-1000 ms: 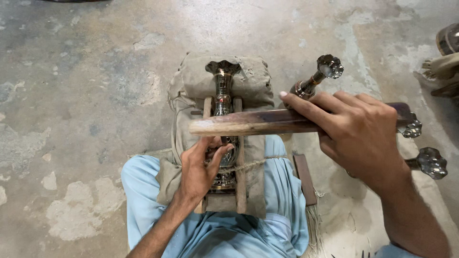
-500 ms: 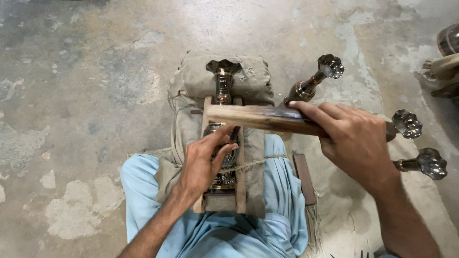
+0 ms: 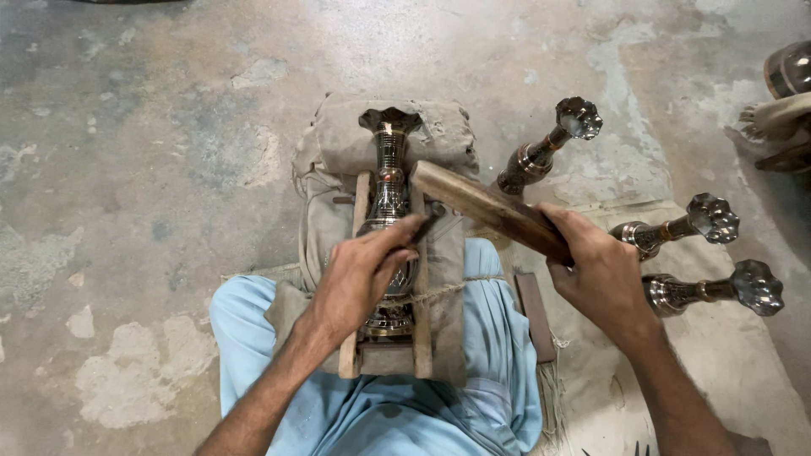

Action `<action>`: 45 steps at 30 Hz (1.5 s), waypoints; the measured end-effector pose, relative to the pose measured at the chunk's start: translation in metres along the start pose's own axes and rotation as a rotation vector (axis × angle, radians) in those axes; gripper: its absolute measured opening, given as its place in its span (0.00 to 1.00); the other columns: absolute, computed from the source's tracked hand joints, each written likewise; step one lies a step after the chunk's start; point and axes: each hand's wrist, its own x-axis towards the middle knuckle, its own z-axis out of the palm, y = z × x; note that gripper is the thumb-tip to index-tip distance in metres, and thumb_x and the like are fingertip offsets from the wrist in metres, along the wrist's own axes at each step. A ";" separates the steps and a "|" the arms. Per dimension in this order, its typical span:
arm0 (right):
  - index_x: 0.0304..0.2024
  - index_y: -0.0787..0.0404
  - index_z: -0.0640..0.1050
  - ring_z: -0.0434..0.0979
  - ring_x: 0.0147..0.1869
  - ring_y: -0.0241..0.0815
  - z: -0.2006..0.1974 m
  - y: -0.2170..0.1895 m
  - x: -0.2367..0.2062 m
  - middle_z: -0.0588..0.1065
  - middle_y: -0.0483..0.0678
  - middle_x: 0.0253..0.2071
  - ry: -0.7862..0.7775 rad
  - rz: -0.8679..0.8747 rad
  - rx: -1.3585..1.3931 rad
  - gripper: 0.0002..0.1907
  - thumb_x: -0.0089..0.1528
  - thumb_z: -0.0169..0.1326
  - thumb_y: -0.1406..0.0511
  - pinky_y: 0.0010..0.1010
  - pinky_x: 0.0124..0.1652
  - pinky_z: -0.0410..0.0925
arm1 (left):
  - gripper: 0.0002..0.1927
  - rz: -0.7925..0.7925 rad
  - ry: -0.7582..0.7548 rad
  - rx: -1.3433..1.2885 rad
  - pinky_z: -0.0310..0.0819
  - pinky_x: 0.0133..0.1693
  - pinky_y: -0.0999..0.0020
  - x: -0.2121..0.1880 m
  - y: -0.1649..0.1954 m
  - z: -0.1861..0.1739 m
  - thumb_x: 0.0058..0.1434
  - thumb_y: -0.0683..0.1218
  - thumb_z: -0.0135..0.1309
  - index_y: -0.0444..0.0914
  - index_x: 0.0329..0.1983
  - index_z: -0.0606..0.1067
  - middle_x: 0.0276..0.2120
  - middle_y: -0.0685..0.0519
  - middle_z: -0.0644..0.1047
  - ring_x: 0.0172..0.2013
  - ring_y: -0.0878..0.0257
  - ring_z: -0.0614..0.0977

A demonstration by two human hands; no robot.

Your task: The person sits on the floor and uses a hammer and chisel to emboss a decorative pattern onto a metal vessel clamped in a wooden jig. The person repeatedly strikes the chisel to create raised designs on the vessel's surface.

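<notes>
A dark metal vase (image 3: 389,181) lies lengthways in a wooden cradle (image 3: 420,333) on my lap, its flared mouth pointing away from me. My left hand (image 3: 365,274) rests on the vase's belly and pinches a small dark tool against it. My right hand (image 3: 601,270) grips a long wooden stick (image 3: 481,207) by its near end. The stick slants up to the left, and its far end hangs just above the cradle's right rail.
Three similar vases (image 3: 549,143) (image 3: 680,226) (image 3: 718,287) lie on a cloth to my right. A padded cloth bundle (image 3: 338,143) supports the cradle's far end. A flat dark bar (image 3: 534,314) lies beside my right leg. Bare concrete floor (image 3: 152,169) spreads to the left.
My right hand has pulled back to the right and swung the stick from level to slanted, its tip now over the cradle. My left hand stays on the vase.
</notes>
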 end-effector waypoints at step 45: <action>0.70 0.57 0.66 0.84 0.39 0.39 -0.014 -0.006 0.002 0.81 0.51 0.37 0.050 0.112 0.386 0.37 0.58 0.58 0.73 0.34 0.41 0.76 | 0.27 -0.090 -0.151 0.059 0.82 0.36 0.60 0.015 -0.010 0.001 0.60 0.42 0.60 0.46 0.64 0.72 0.36 0.52 0.85 0.34 0.57 0.87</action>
